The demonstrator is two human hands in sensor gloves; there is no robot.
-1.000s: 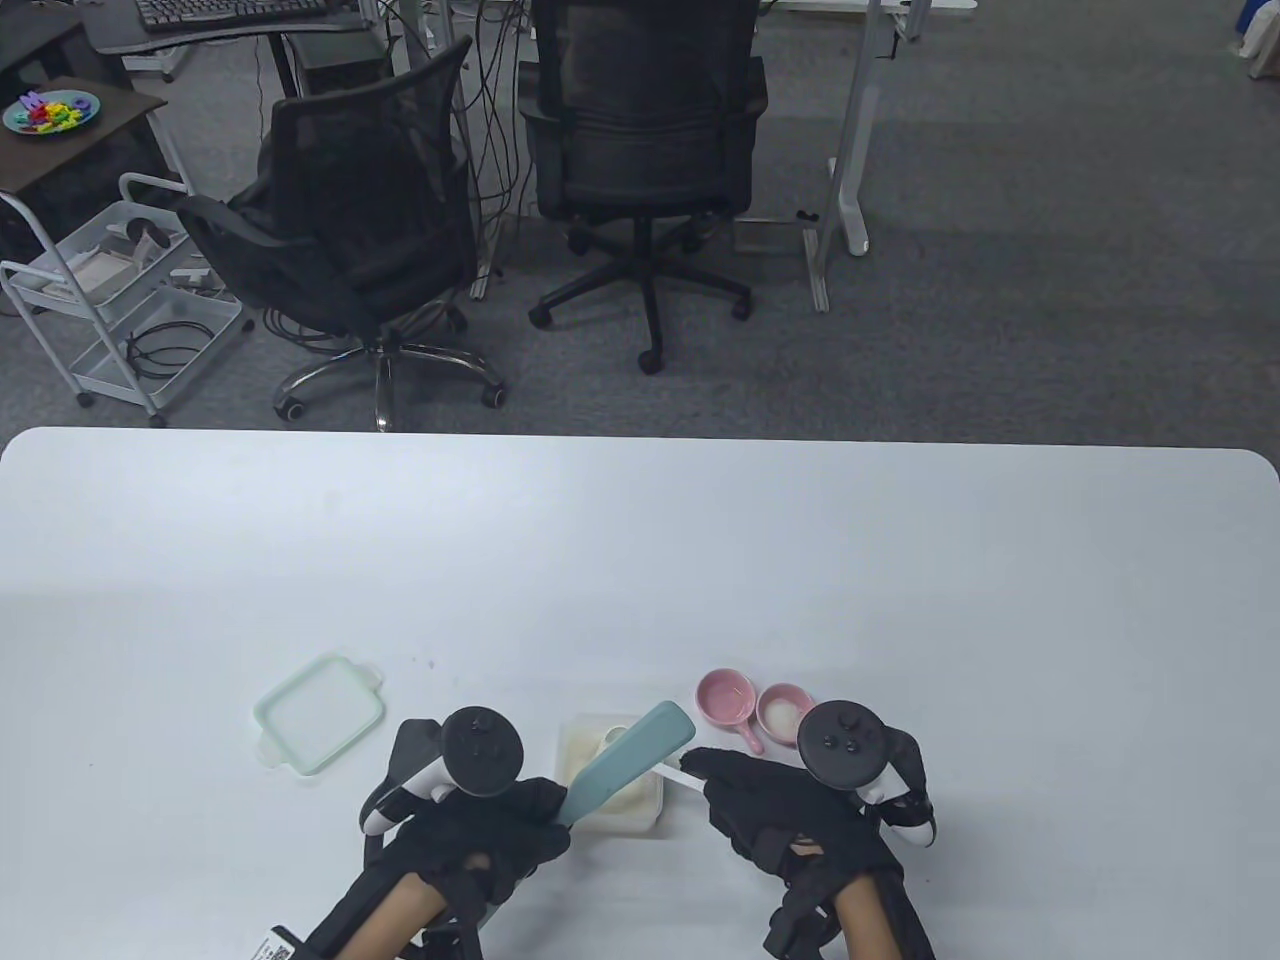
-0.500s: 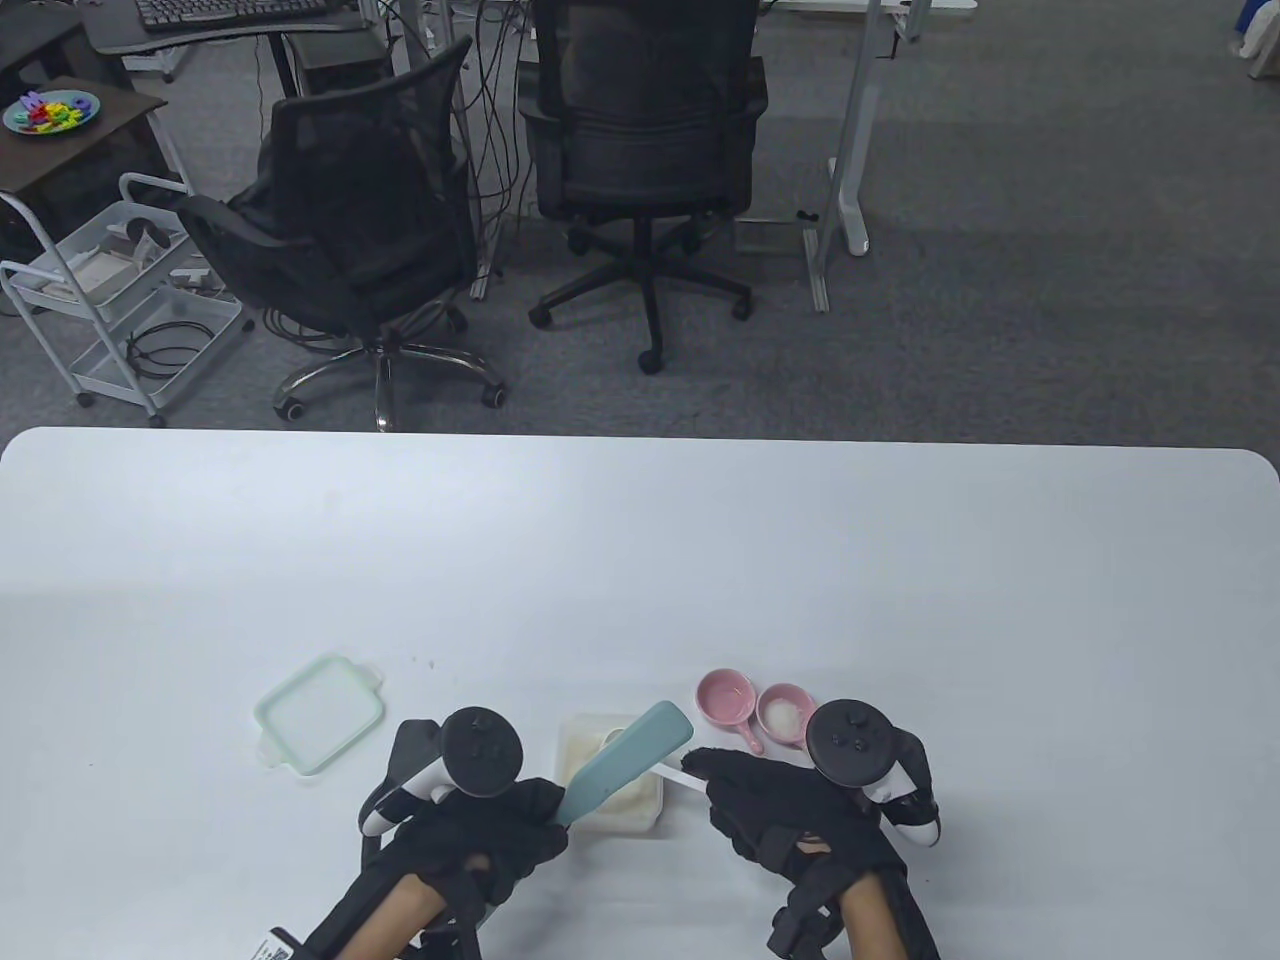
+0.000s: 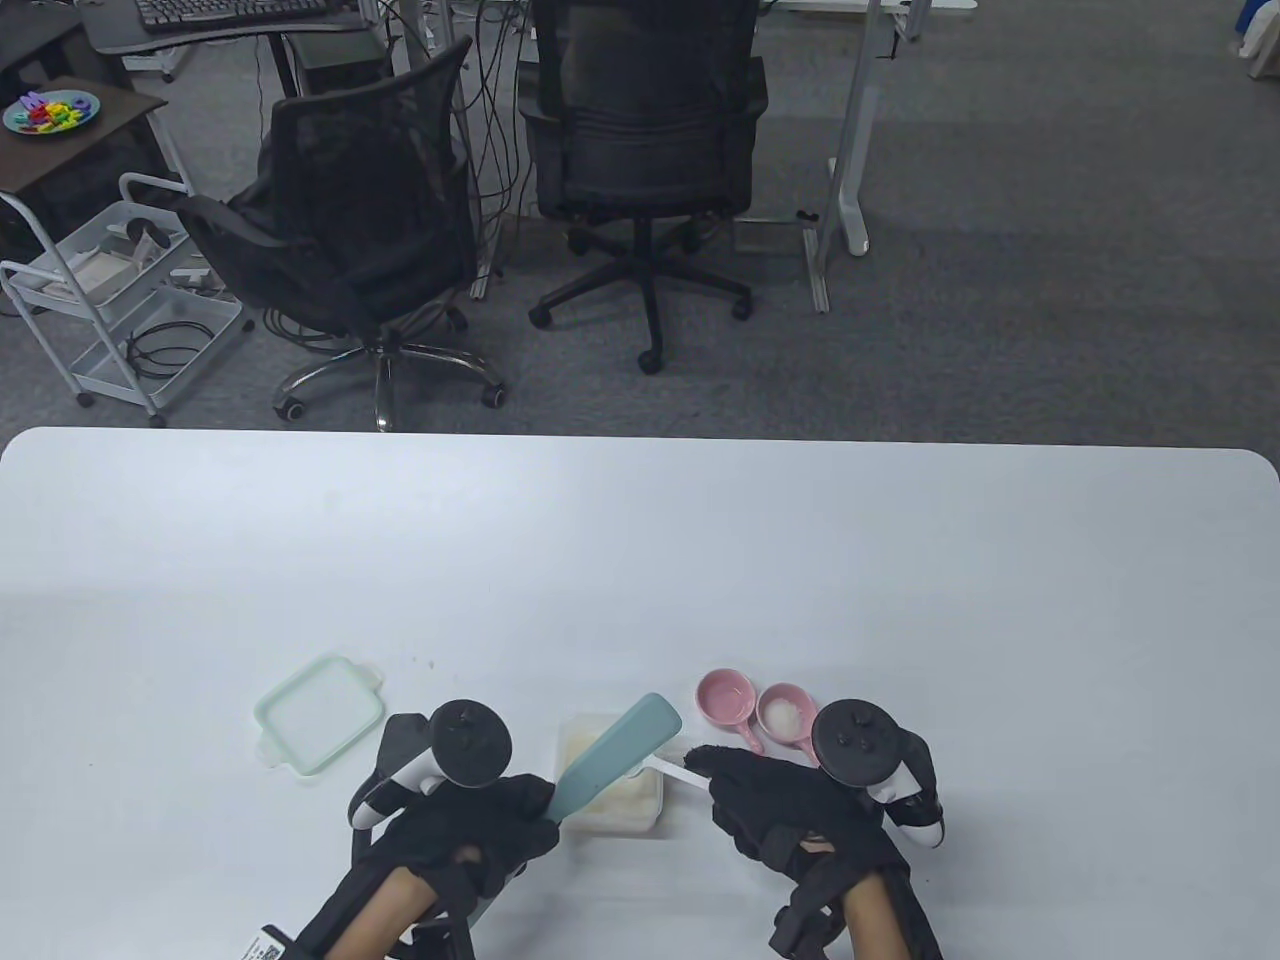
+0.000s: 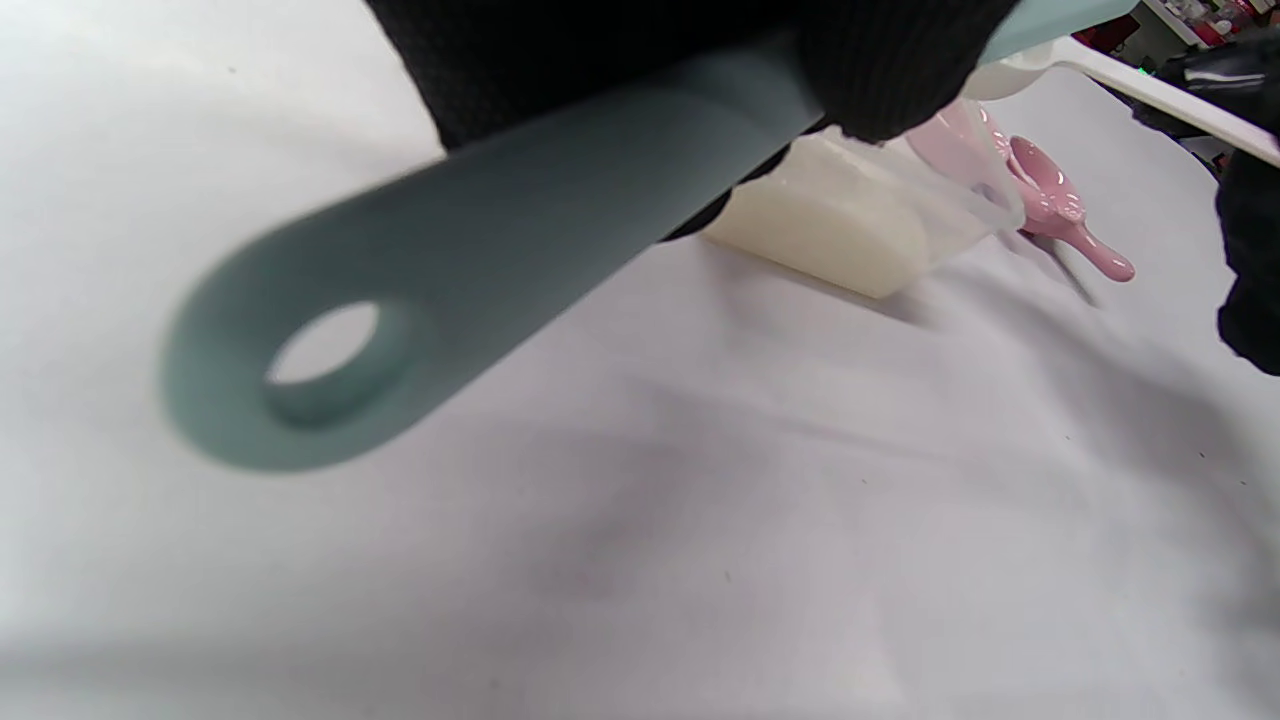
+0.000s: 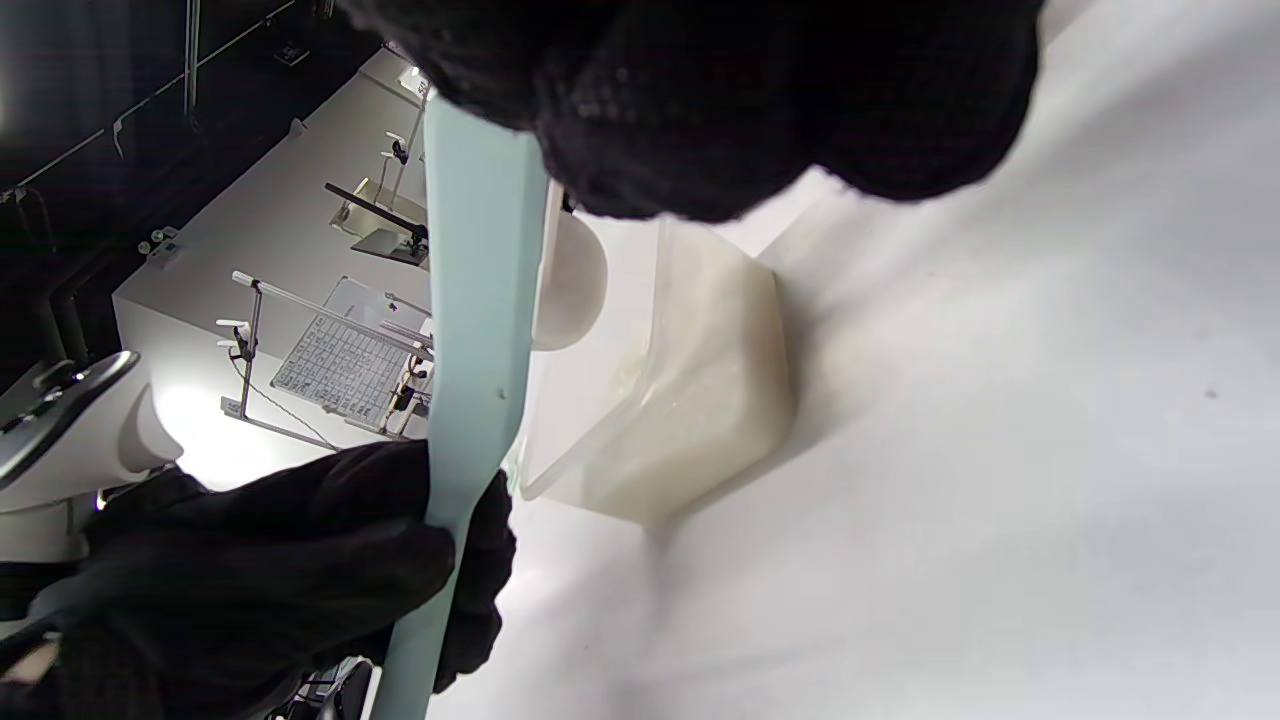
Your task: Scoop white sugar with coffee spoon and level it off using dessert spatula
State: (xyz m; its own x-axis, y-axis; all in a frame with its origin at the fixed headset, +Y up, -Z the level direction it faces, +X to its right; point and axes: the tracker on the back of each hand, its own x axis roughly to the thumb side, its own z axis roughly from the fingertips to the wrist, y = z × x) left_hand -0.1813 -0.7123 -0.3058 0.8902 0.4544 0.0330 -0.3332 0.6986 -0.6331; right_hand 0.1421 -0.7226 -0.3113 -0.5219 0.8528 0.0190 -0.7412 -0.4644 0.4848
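On table [image 3: 640, 560]: two pink scoops [image 3: 724, 697]; one spatula [image 3: 612, 754]; one lid [image 3: 319, 712].

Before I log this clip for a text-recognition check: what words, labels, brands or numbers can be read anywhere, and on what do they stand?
None can be read.
White tag by the left forearm: dark print, too small to read.
Gridded sheet in the room behind, right wrist view: ruled lines, no legible text.
Keyboard on the far desk: keys too small.
Spatula, spoon handle, sugar box, lid, pink dishes: no markings visible.
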